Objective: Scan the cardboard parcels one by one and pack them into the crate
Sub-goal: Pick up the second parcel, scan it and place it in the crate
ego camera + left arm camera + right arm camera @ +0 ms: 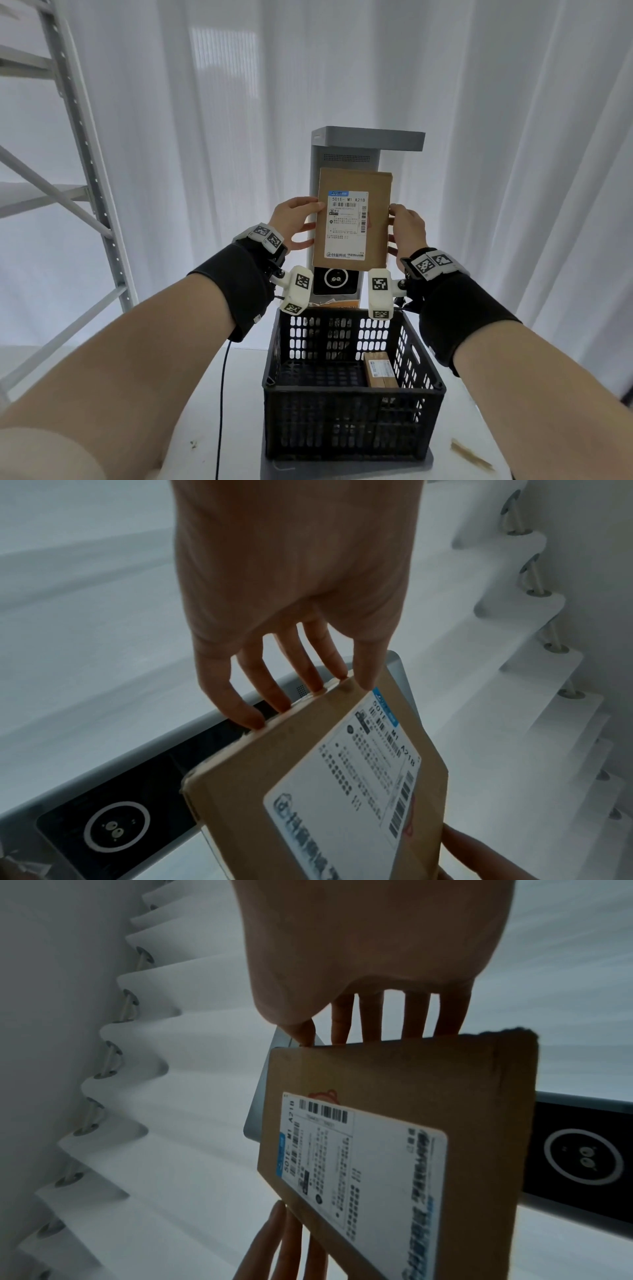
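A flat brown cardboard parcel (352, 222) (308, 791) (411, 1074) stands upright in the air in front of the grey scanner tower (342, 154), its white shipping label facing me. My left hand (298, 219) (291, 588) grips its left edge, thumb on the front and fingers along the side. My right hand (406, 229) (377, 947) grips the right edge the same way. The scanner's black panel with a ringed lens (335, 281) (116, 829) (582, 1158) shows below the parcel. A black plastic crate (342, 421) sits beneath on the table; another parcel (378, 370) lies inside at its right.
A grey metal shelving rack (85, 171) stands at the left, and a white curtain (513, 137) hangs behind. A black cable (222, 394) runs across the white table (198, 428) left of the crate. A cardboard scrap (472, 455) lies at the table's right.
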{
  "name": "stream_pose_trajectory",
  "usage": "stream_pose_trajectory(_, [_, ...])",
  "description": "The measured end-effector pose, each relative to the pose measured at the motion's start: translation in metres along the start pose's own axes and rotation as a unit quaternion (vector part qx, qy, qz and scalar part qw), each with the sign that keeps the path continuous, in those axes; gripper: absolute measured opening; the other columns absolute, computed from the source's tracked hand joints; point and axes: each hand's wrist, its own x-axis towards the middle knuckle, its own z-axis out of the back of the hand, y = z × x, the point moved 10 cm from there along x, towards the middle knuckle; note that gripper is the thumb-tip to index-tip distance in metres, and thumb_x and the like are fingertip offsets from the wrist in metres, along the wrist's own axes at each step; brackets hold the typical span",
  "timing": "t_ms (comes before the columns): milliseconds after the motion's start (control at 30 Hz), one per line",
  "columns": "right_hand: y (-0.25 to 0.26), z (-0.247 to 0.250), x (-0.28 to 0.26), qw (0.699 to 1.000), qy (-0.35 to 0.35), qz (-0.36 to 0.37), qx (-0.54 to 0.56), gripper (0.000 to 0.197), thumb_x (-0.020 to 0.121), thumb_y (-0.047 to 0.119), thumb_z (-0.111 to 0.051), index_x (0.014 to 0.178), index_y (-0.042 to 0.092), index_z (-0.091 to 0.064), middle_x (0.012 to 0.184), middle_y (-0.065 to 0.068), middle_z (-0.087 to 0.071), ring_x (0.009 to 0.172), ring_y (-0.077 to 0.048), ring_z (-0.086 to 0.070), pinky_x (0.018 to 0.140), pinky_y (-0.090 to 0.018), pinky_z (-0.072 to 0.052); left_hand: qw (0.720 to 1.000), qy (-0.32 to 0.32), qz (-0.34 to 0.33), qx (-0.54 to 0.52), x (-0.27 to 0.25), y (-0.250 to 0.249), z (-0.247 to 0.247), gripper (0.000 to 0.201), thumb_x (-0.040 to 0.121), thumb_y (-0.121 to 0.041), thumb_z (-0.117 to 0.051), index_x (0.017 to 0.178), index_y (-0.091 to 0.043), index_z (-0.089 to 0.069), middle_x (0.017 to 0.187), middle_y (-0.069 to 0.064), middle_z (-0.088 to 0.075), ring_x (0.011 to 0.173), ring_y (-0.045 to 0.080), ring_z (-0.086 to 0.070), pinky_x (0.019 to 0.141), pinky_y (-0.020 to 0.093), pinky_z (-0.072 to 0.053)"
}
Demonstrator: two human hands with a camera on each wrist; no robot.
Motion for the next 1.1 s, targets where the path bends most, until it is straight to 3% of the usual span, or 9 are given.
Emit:
stream_pose_trajectory(200, [-0.026, -0.004, -0.003, 0.999, -0.020, -0.025, -0.015, 0.037, 0.083, 0.036, -0.050, 0.114, 0.018, -0.059, 0.117, -0.008, -0.069, 0.099, -0.028, -0.068, 0.086, -0.044, -0.055, 0.999, 0.017, 0.025, 0.016, 0.007, 0.021, 0.007, 0.014, 0.091, -0.019, -0.070, 0.102, -0.026, -0.065, 0.113, 0.000, -0.070, 0.098, 0.018, -0.066, 0.078, 0.038, -0.058])
stream_pose_trajectory(433, [-0.080, -0.001, -0.003, 0.996, -0.038, -0.070, -0.046, 0.039, 0.086, 0.036, -0.047, 0.114, 0.016, -0.064, 0.115, -0.006, -0.071, 0.088, -0.025, -0.063, 0.081, -0.040, -0.054, 0.997, 0.037, 0.069, 0.013, 0.012, 0.077, 0.018, 0.014, 0.091, -0.020, -0.069, 0.101, -0.028, -0.065, 0.119, 0.004, -0.070, 0.105, 0.024, -0.068, 0.085, 0.043, -0.059])
stream_pose_trajectory(633, [-0.138, -0.003, 0.006, 0.989, -0.032, -0.122, -0.076, 0.043, 0.081, 0.040, -0.052, 0.117, 0.019, -0.063, 0.114, -0.004, -0.071, 0.104, -0.029, -0.068, 0.089, -0.047, -0.057, 0.991, 0.032, 0.131, 0.002, 0.025, 0.139, 0.024, 0.019, 0.092, -0.017, -0.067, 0.108, -0.025, -0.065, 0.122, 0.005, -0.069, 0.108, 0.025, -0.068, 0.089, 0.046, -0.057])
stream_pose_trajectory(800, [-0.196, 0.002, 0.045, 0.981, -0.045, -0.158, -0.105, 0.049, 0.068, 0.045, -0.055, 0.107, 0.018, -0.068, 0.107, -0.007, -0.074, 0.102, -0.032, -0.070, 0.094, -0.052, -0.055, 0.986, 0.022, 0.165, -0.001, 0.049, 0.184, 0.021, 0.016, 0.094, -0.012, -0.063, 0.106, -0.023, -0.064, 0.113, 0.007, -0.069, 0.089, 0.022, -0.068, 0.088, 0.044, -0.058])
stream_pose_trajectory(867, [-0.226, 0.004, 0.066, 0.977, -0.042, -0.172, -0.116, 0.052, 0.066, 0.045, -0.055, 0.106, 0.015, -0.068, 0.108, -0.011, -0.075, 0.097, -0.030, -0.071, 0.094, -0.052, -0.055, 0.983, 0.013, 0.181, 0.001, 0.060, 0.204, 0.021, 0.016, 0.093, -0.011, -0.064, 0.103, -0.024, -0.065, 0.114, 0.007, -0.071, 0.091, 0.023, -0.070, 0.084, 0.042, -0.059])
stream_pose_trajectory(967, [-0.269, 0.001, 0.092, 0.971, -0.017, -0.198, -0.136, 0.055, 0.069, 0.046, -0.053, 0.108, 0.011, -0.067, 0.112, -0.014, -0.073, 0.094, -0.030, -0.069, 0.094, -0.048, -0.055, 0.978, -0.001, 0.209, 0.017, 0.080, 0.239, 0.022, 0.019, 0.089, -0.011, -0.066, 0.103, -0.025, -0.066, 0.119, 0.006, -0.071, 0.096, 0.023, -0.069, 0.092, 0.048, -0.055])
stream_pose_trajectory(1033, [-0.294, -0.002, 0.104, 0.965, 0.008, -0.208, -0.159, 0.043, 0.073, 0.045, -0.050, 0.095, 0.013, -0.067, 0.110, -0.013, -0.071, 0.093, -0.030, -0.067, 0.090, -0.045, -0.054, 0.974, -0.011, 0.225, 0.023, 0.093, 0.262, 0.023, 0.023, 0.088, -0.012, -0.066, 0.107, -0.025, -0.067, 0.115, 0.006, -0.072, 0.092, 0.021, -0.068, 0.092, 0.047, -0.056])
stream_pose_trajectory(1100, [-0.318, -0.005, 0.119, 0.961, 0.026, -0.217, -0.168, 0.029, 0.075, 0.042, -0.049, 0.078, 0.016, -0.063, 0.097, -0.011, -0.068, 0.085, -0.029, -0.062, 0.091, -0.050, -0.054, 0.969, -0.017, 0.244, 0.028, 0.107, 0.286, 0.023, 0.029, 0.088, -0.011, -0.066, 0.114, -0.024, -0.067, 0.107, 0.004, -0.071, 0.090, 0.020, -0.067, 0.089, 0.044, -0.057])
